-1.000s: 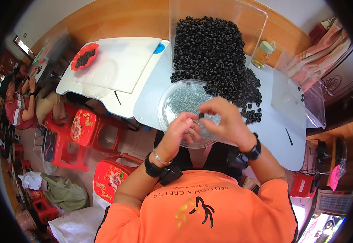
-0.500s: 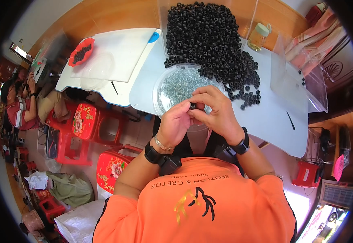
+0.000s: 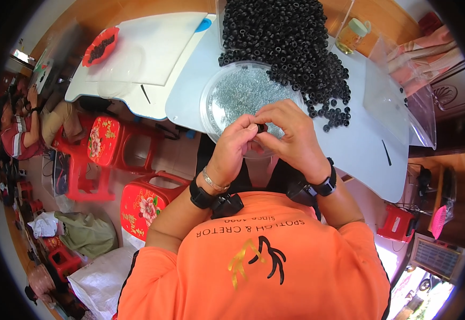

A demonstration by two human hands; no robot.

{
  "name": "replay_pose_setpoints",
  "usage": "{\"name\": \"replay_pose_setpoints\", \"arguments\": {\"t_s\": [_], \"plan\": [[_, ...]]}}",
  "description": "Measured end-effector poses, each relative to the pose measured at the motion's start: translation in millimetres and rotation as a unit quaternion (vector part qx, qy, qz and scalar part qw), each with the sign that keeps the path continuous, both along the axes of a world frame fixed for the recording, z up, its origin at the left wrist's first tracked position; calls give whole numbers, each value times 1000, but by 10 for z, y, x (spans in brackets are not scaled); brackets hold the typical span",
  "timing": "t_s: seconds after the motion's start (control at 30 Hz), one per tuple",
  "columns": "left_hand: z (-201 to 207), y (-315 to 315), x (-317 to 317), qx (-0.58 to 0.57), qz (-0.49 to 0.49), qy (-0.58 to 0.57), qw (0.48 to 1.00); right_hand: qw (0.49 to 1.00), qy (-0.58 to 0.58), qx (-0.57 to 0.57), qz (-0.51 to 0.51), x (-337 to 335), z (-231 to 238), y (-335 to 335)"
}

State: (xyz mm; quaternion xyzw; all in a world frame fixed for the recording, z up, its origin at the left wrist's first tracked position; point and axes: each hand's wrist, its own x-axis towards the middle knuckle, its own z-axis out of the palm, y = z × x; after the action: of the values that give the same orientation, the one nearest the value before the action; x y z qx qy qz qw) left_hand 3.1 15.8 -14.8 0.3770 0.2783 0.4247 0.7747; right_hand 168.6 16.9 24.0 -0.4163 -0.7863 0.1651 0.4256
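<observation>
Head view: both hands' fingers (image 3: 251, 129) pinch a black ring (image 3: 260, 128) over a clear dish (image 3: 213, 93) of small metal bits.

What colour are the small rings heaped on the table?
Black rings, clearest in the head view.

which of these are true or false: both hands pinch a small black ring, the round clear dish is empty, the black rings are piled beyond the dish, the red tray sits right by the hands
1. Both hands, left hand and right hand, pinch a small black ring: true.
2. The round clear dish is empty: false, it holds many tiny silvery pieces.
3. The black rings are piled beyond the dish: true.
4. The red tray sits right by the hands: false, it lies far off on the other white table, to the left.
</observation>
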Motion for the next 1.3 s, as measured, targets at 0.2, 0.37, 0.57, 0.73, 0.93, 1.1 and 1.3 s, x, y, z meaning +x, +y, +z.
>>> {"name": "replay_pose_setpoints", "arguments": {"t_s": [0.2, 0.37, 0.57, 0.73, 0.93, 1.1, 1.3], "plan": [[13, -16, -207, 22, 6, 25, 999, 999, -17, -6, 49, -100, 95, 48], [-35, 1, -422, 4, 39, -8, 999, 991, -124, -20, -49, 66, -45, 208], [-83, 33, -487, 7, 55, -23, 998, 970, -224, -42, -84, 36, -201, 335], [-72, 45, -492, 5, 38, 5, 999, 976, -194, -45, -87, 100, -300, 422], [-98, 98, -453, 24, 66, 27, 997, 983, -154, -79, -59, 173, -118, 291], [-64, 128, -393, 26, 87, 70, 993, 977, -206, -51, -15, 170, -159, 143], [-116, 121, -433, 43, 127, 118, 984, 981, -194, -13, 3, 105, -343, 238]]}}
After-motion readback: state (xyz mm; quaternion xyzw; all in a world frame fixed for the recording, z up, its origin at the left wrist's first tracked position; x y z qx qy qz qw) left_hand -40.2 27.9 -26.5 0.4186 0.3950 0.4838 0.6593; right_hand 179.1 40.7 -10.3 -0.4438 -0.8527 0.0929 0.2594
